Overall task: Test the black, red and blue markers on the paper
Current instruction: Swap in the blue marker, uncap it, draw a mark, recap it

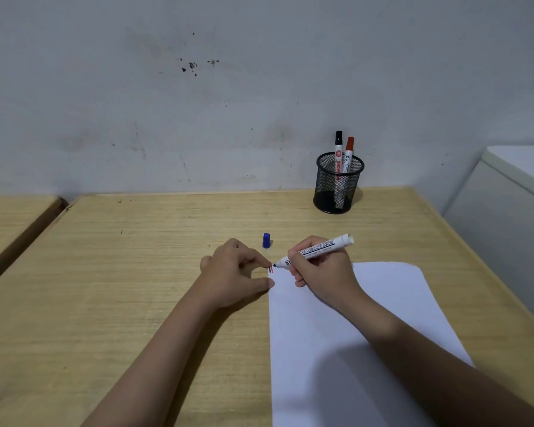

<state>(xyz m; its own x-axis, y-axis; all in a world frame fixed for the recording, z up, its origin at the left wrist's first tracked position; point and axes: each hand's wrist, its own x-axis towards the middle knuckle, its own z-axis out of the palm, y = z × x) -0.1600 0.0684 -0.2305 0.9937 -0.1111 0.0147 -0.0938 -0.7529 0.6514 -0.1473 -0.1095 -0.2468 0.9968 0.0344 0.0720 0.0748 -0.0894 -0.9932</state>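
Here, an uncapped marker (316, 248) is gripped in the right hand (322, 266), the fingers closed around its barrel, with the tip brought down to the far left corner of the paper (336, 318). The barrel is tilted up and away to the right of that hand. Just beside the tip, short black and red strokes (271, 269) are seen at the paper's edge. The left hand (233, 272) is laid on the table (121, 288) just left of the tip, loosely curled and holding nothing, its thumb and a fingertip set against the paper's left edge. A blue cap (266, 240) is stood upright on the table just beyond the two hands, between them. Well beyond the right hand, near the wall, a black mesh holder (338, 186) is placed, and in it the black marker (338, 149) and the red marker (348, 154) are kept, capped ends up.
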